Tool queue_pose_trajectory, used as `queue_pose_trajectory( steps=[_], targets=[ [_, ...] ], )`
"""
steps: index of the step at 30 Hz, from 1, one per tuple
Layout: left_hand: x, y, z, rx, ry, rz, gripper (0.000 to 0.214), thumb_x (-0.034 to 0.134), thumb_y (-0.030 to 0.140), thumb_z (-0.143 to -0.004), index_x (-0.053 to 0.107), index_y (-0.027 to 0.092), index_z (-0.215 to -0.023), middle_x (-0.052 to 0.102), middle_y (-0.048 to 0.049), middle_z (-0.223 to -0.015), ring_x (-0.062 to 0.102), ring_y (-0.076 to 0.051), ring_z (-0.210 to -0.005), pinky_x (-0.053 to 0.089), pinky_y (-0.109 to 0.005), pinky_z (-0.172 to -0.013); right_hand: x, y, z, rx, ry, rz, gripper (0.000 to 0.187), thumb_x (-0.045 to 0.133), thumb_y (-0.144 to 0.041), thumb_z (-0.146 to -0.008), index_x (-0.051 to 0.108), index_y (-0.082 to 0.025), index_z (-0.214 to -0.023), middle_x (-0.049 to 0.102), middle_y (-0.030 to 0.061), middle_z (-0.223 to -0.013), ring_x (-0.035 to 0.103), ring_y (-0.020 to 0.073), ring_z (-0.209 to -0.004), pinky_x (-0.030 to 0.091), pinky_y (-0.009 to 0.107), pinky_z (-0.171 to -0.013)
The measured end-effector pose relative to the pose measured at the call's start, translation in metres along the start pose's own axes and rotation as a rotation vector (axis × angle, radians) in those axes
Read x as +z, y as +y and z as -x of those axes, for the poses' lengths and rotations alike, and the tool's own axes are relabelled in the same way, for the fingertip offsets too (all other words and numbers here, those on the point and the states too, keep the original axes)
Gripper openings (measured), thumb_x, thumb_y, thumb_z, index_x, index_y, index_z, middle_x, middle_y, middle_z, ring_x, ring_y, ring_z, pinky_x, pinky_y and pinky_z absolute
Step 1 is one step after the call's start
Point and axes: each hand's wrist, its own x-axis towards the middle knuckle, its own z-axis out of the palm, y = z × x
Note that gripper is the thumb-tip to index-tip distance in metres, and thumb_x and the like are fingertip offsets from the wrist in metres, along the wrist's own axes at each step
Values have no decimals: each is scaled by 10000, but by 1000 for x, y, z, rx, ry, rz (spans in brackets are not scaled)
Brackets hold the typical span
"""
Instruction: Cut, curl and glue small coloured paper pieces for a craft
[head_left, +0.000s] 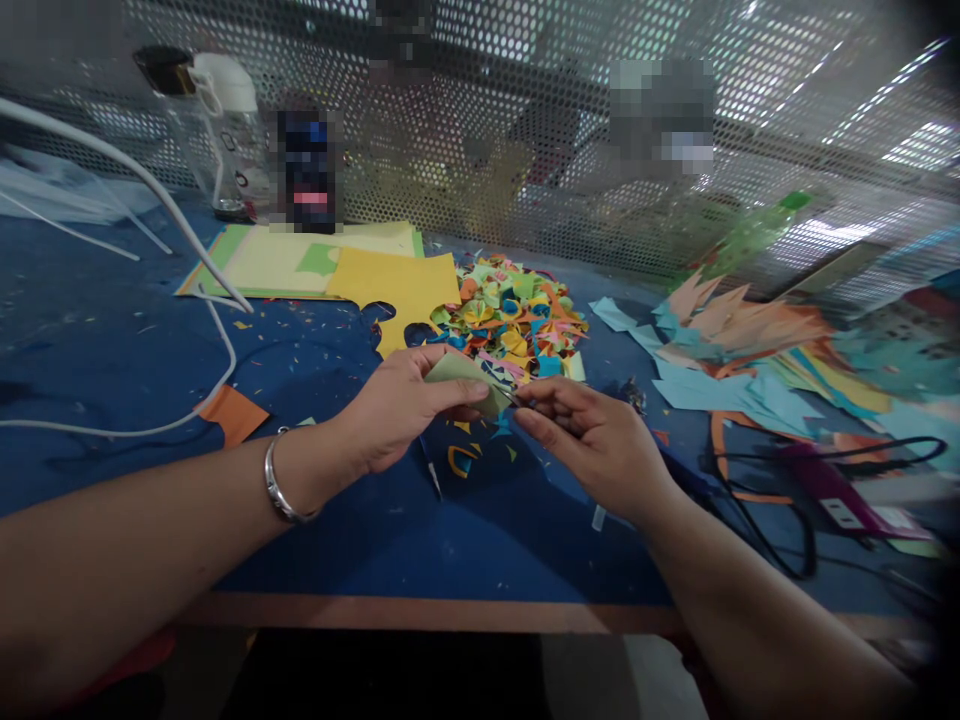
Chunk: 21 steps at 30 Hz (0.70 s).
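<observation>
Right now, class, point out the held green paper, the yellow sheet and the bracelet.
Green paper [452, 368], head view: upper face, above the thumb.
Yellow sheet [405, 284], head view: broad uncut part.
Bracelet [274, 488], head view: silver band.

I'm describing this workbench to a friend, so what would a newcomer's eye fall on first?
Probably the heap of colored scraps near the middle of the blue table. Next, the yellow sheet left of it, with rounded gaps in its near edge. Then, in front of the heap, the left hand pinching green paper while the right hand holds a thin metal tool by it.
</observation>
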Motion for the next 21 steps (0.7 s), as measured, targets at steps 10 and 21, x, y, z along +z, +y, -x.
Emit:
queue_pose_trajectory(
  steps=[10,21],
  targets=[
    [1,0,3,-52,10,-17,180,799,175,-681,655,116,-771,713,-30,-739,668,-134,-698,529,-279,-688,1,-3,-1,-22,-19,-4,229,609,-407,-913,661,-210,-1017,570,-21,-685,525,105,-591,443,217,-555],
    [0,1,2,-98,-11,2,168,819,178,-675,698,106,-767,726,-39,-736,672,-130,-690,528,-256,-658,1,-3,0,-32,0,-7,232,616,-414,-909,663,-207,-1003,560,-22,-669,511,108,-572,438,219,-534]
  ],
)
